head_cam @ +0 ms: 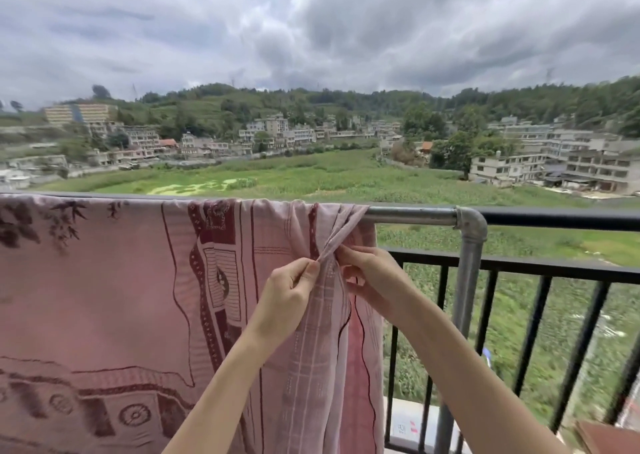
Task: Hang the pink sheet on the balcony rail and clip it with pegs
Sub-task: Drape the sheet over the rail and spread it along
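Note:
The pink sheet (104, 298), patterned in dark red, hangs over a grey metal pipe rail (412, 215) and covers it from the left edge to just past the middle. Its right end is bunched into folds under the pipe. My left hand (289, 294) pinches those gathered folds from the left. My right hand (372, 277) grips the same bunch from the right, fingertips almost meeting my left. No peg shows in either hand or on the rail.
The pipe bends down at an elbow (471, 223) into a vertical post. Behind it runs a black balcony railing (554, 220) with upright bars. A brown object (609, 438) sits at the lower right corner. Fields and buildings lie far below.

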`<state>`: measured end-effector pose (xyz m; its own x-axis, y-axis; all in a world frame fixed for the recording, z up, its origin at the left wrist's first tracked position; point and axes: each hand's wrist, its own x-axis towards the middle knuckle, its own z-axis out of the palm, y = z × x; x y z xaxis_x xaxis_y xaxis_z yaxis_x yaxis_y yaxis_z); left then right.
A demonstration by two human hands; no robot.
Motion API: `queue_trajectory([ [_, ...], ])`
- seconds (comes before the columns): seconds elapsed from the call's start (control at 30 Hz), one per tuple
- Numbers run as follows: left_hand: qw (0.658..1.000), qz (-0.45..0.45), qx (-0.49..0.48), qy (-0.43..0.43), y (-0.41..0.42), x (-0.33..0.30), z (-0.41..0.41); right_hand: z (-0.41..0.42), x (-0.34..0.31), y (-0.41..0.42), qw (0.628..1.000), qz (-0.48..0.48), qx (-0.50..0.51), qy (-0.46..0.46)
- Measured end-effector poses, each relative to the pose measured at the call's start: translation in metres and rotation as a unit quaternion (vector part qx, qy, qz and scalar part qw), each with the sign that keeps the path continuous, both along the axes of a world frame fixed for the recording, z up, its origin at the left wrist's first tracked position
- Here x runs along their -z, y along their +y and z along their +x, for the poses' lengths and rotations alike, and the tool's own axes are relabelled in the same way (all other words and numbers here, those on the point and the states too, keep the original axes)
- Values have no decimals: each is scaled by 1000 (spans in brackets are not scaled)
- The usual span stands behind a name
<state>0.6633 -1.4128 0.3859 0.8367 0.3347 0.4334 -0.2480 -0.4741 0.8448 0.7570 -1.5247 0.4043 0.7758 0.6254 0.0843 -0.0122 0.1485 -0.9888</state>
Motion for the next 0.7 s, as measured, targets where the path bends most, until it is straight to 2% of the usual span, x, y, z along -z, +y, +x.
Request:
queue_trajectory([
  [0.07, 1000, -3, 1, 1, 0, 1, 2, 3, -4, 1, 1000, 8, -4, 14],
  [0.17, 999, -1, -25, -20, 1, 1, 4, 7, -7, -3, 999, 4, 37, -40],
  [0.3, 997, 2, -57, -47, -2, 0, 8, 9, -13, -23, 998, 27, 33, -40],
  [0.43, 990, 28, -107, -87, -22, -8, 17, 16, -34, -47, 986, 35, 70, -145],
  [0.53, 965, 123, -166, -159, -54, -24, 30, 26, -55, -57, 980, 32, 55, -187],
  [0.63, 916, 259, -262, -156, -90, -36, 48, 41, -76, -66, 970, -26, 16, -243],
  [0.7, 890, 278, -331, -143, -106, -41, 61, 51, -88, -74, 963, -49, -16, -265],
])
